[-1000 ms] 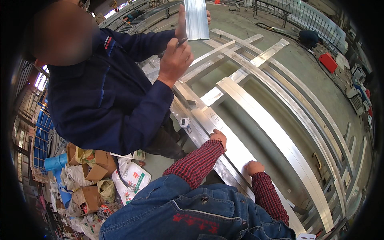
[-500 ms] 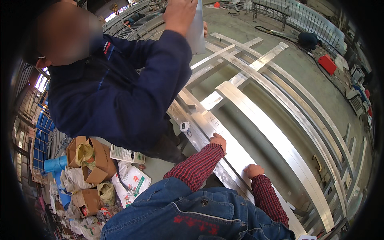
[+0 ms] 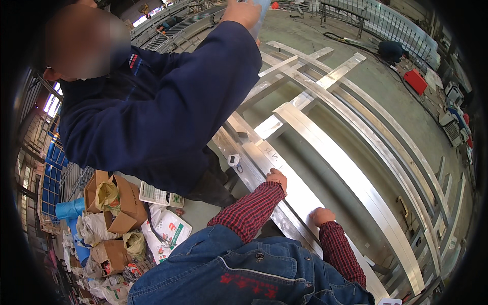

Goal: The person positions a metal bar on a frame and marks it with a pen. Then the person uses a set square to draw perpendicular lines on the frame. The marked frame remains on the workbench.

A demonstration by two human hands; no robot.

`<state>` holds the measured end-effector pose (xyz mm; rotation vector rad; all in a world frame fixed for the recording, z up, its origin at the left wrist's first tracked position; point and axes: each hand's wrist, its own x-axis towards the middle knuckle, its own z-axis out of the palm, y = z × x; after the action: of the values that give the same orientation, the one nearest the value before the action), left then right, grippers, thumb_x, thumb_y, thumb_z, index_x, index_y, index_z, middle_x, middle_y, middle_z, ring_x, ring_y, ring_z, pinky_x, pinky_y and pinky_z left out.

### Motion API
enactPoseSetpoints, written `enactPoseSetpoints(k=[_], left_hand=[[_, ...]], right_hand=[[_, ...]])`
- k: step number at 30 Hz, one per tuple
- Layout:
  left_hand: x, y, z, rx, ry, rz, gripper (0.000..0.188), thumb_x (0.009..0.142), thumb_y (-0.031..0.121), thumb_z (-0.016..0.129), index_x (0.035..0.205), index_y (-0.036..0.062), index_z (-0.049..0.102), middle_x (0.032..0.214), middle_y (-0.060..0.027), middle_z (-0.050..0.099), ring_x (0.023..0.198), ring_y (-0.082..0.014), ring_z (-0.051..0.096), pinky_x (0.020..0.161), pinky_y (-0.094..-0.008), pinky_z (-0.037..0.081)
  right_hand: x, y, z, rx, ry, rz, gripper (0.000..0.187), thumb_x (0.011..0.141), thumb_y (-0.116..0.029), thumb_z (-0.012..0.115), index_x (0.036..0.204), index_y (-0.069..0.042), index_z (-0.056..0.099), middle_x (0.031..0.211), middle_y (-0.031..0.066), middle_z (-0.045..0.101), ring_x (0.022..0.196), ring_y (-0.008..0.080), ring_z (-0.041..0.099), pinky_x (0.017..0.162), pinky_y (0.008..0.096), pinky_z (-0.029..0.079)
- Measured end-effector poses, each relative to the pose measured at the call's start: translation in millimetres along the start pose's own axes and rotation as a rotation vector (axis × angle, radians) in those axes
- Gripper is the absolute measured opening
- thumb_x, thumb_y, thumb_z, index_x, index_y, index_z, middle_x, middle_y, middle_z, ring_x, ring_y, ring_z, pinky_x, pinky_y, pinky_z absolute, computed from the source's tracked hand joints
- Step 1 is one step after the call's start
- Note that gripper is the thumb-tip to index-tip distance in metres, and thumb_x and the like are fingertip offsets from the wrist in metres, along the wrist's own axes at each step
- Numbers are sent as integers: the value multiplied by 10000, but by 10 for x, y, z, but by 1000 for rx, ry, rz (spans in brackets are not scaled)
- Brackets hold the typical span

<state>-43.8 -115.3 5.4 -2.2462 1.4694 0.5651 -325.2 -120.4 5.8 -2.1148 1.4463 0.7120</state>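
My left hand point(image 3: 277, 181) rests on a flat, shiny aluminium bar point(image 3: 297, 195), with its fingers bent over the near edge beside handwritten marks. Lower along the same bar, my right hand point(image 3: 322, 216) is closed at the far edge, its fingertips hidden. A small white device with a dark window, perhaps a tape measure point(image 3: 234, 160), lies on the neighbouring metal beam point(image 3: 246, 170). Across from me at the left, a co-worker in a dark blue jacket point(image 3: 168, 112) raises a pale flat metal piece point(image 3: 261, 20) with both hands.
Beyond the bar runs a wide aluminium profile point(image 3: 351, 178) on a frame of crossing bars. Open cardboard boxes point(image 3: 129, 206), a white plastic basket point(image 3: 152, 195) and bags crowd the floor at left. A red box point(image 3: 416, 81) stands far right, near a crouching person point(image 3: 391, 52).
The co-worker's arms and the raised metal piece have moved up and to the right, with the piece now tilted. My two hands have stayed in place on the bar.
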Motion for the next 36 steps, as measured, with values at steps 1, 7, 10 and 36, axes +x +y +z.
enactPoseSetpoints(k=[1, 7, 10, 36], left_hand=[[5, 0, 6, 26, 16, 7, 954, 790, 549, 1002, 1473, -40, 693, 1482, -160, 659, 1391, -312, 600, 1124, -404, 583], [-72, 11, -40, 38, 26, -6, 965, 789, 557, 1003, 1477, -43, 688, 1483, -169, 659, 1373, -318, 615, 1124, -402, 585], [-84, -5, -80, 7, 8, 4, 1024, 781, 557, 1015, 1511, -62, 653, 1500, -207, 637, 1325, -336, 663, 1124, -413, 591], [-22, 8, -48, 36, -13, 17, 880, 808, 527, 988, 1444, -26, 735, 1511, -150, 673, 1404, -307, 576, 1123, -417, 584]], right_hand=[[0, 1, 4, -4, 1, 1, 430, 1080, -529, 721, 1310, -197, 869, 1364, 174, 822, 1306, 382, 764, 1135, 568, 558], [17, 1, 16, 74, -36, 24, 473, 1053, -535, 754, 1294, -143, 865, 1359, 184, 824, 1358, 385, 730, 1181, 617, 499], [33, 8, 20, 55, -14, 25, 469, 1056, -537, 749, 1303, -154, 863, 1352, 184, 828, 1347, 387, 742, 1187, 606, 503], [74, 27, 85, -28, 14, -7, 418, 1076, -524, 695, 1315, -229, 871, 1351, 148, 831, 1276, 369, 777, 1109, 541, 585]])
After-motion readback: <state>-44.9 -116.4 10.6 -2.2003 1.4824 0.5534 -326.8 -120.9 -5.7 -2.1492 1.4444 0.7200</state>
